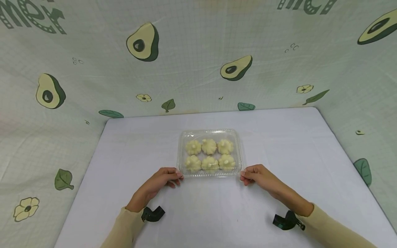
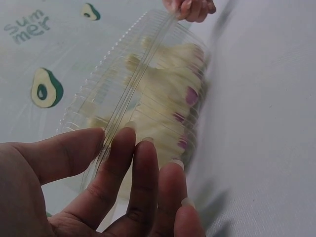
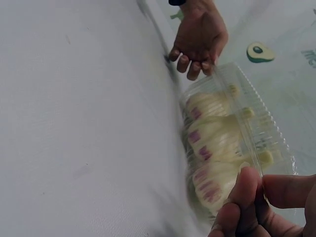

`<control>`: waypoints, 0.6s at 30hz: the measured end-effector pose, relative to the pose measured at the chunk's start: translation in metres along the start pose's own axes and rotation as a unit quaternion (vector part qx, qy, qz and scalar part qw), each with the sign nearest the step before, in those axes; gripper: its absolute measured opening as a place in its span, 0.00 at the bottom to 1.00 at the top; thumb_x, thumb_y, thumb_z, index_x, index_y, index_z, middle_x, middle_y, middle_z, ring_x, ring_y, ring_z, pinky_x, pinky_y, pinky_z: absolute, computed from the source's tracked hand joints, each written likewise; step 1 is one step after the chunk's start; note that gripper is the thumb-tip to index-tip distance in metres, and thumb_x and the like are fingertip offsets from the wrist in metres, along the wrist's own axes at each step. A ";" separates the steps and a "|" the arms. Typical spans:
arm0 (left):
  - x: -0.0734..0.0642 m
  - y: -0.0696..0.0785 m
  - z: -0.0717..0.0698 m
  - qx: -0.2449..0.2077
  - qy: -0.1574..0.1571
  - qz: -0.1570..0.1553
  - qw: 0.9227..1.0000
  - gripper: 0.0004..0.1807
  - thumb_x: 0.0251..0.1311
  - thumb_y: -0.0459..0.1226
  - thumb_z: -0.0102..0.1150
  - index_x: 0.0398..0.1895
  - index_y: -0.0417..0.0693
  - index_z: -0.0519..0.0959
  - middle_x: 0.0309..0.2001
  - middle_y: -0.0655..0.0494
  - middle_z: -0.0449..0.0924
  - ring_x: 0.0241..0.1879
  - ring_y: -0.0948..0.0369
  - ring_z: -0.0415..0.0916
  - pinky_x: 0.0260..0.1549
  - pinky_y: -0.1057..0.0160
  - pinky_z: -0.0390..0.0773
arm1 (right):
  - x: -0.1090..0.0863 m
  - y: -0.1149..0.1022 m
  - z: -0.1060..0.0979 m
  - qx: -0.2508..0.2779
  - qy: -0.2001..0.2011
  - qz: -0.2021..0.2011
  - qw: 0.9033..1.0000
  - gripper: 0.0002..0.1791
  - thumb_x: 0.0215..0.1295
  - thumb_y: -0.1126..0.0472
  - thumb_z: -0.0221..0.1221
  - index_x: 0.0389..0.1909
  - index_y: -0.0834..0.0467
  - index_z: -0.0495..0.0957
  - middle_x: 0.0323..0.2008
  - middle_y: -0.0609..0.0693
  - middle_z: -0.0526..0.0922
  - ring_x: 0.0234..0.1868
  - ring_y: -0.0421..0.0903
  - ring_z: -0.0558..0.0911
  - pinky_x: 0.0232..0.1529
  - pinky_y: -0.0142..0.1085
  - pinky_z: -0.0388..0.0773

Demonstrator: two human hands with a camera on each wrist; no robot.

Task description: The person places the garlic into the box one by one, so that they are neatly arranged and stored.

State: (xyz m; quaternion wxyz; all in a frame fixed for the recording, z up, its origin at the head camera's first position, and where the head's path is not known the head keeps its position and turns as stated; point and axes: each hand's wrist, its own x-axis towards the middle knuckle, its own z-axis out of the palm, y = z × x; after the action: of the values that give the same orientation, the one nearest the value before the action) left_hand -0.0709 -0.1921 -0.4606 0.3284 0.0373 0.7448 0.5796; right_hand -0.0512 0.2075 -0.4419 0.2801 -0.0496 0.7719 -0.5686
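A clear plastic clamshell container [image 1: 214,132] with its lid down lies on the table in the head view. Inside, in two rows, sit several pale garlic bulbs [image 1: 209,146]; purple patches show on the garlic [image 2: 191,96] in the left wrist view. My left hand [image 1: 161,181] pinches the rim at the container's front left corner between thumb and index finger, the other fingers spread below. At the front right corner, my right hand [image 1: 260,177] pinches the rim between thumb and index finger in the same way.
The white table [image 1: 198,213] has its back edge behind the container. Around it hangs a pale cloth [image 1: 192,69] printed with avocados and leaves. A black wrist camera [image 1: 153,214] sits by the left sleeve, and another black camera [image 1: 286,221] by the right sleeve.
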 end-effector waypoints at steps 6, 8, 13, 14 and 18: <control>-0.001 0.000 0.000 0.002 -0.004 0.001 1.000 0.18 0.78 0.39 0.56 0.51 0.30 0.84 0.41 0.51 0.85 0.41 0.59 0.80 0.43 0.61 0.81 | 0.001 -0.001 0.001 -0.005 0.003 -0.003 1.000 0.17 0.81 0.62 0.55 0.39 0.73 0.83 0.27 0.47 0.83 0.34 0.42 0.81 0.45 0.34 0.78; -0.001 0.000 0.001 0.002 -0.005 0.001 1.000 0.18 0.78 0.39 0.56 0.51 0.30 0.84 0.40 0.51 0.85 0.41 0.59 0.80 0.43 0.61 0.81 | 0.000 -0.001 0.001 -0.006 0.002 -0.006 1.000 0.17 0.81 0.62 0.55 0.39 0.74 0.83 0.27 0.47 0.83 0.34 0.43 0.81 0.44 0.34 0.78; -0.001 0.001 0.001 0.002 -0.005 -0.001 1.000 0.17 0.77 0.39 0.57 0.50 0.30 0.84 0.40 0.51 0.84 0.41 0.59 0.80 0.43 0.61 0.81 | 0.001 -0.001 -0.001 -0.014 -0.007 0.004 1.000 0.18 0.82 0.61 0.54 0.39 0.72 0.83 0.28 0.47 0.84 0.35 0.44 0.79 0.40 0.36 0.75; 0.000 0.001 0.001 0.003 -0.005 -0.002 1.000 0.17 0.77 0.40 0.57 0.50 0.31 0.84 0.40 0.52 0.84 0.41 0.59 0.80 0.43 0.61 0.81 | 0.001 -0.001 -0.001 -0.015 -0.010 0.008 1.000 0.18 0.82 0.60 0.54 0.39 0.72 0.83 0.29 0.47 0.85 0.36 0.44 0.79 0.39 0.36 0.75; 0.000 0.001 0.001 0.005 -0.006 -0.002 1.000 0.18 0.77 0.40 0.57 0.50 0.31 0.84 0.39 0.52 0.84 0.40 0.59 0.80 0.43 0.61 0.81 | 0.002 -0.001 -0.003 -0.014 -0.025 0.019 0.999 0.19 0.82 0.59 0.54 0.43 0.72 0.83 0.32 0.47 0.86 0.38 0.43 0.81 0.40 0.38 0.77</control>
State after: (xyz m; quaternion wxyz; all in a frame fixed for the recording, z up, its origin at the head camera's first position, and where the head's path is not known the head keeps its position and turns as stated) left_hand -0.0707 -0.1913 -0.4597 0.3337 0.0410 0.7460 0.5749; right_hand -0.0541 0.2091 -0.4412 0.3096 -0.0532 0.7731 -0.5510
